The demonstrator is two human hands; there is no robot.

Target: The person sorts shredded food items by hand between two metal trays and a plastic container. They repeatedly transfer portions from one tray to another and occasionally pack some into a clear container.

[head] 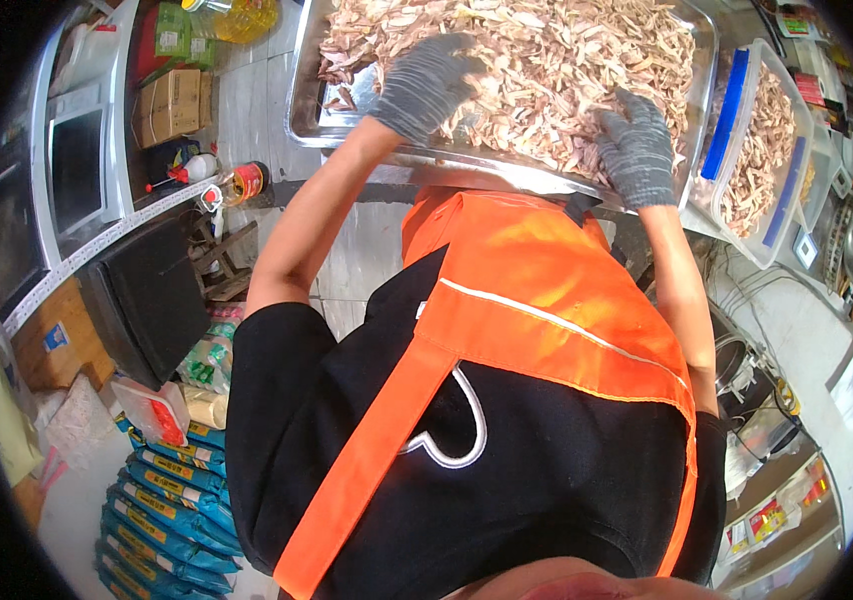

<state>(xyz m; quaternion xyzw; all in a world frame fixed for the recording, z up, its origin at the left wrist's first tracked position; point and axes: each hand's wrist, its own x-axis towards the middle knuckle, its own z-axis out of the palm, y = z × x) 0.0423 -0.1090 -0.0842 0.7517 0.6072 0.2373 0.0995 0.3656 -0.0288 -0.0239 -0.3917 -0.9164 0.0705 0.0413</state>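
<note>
Shredded, pale brown food pieces (539, 67), perhaps meat or mushroom, fill most of a large metal tray (411, 159). My left hand (426, 88), in a grey knit glove, lies on the pieces at the tray's left part, fingers apart, near a patch of bare metal. At the right part, my right hand (635, 150), gloved alike, rests on the pieces near the front rim with its fingers spread and pointing up-left. Whether pieces are under either palm is hidden. An orange apron (546, 285) covers my front below the tray.
Right of the tray stands a clear plastic box (768, 247) with blue edge strips, holding similar pieces. Left are a cardboard box (170, 109), an oil jug (235, 19) and a red-labelled bottle (246, 182) near a shelf edge. Blue bags (171, 517) are stacked lower left; cables (753, 296) hang at right.
</note>
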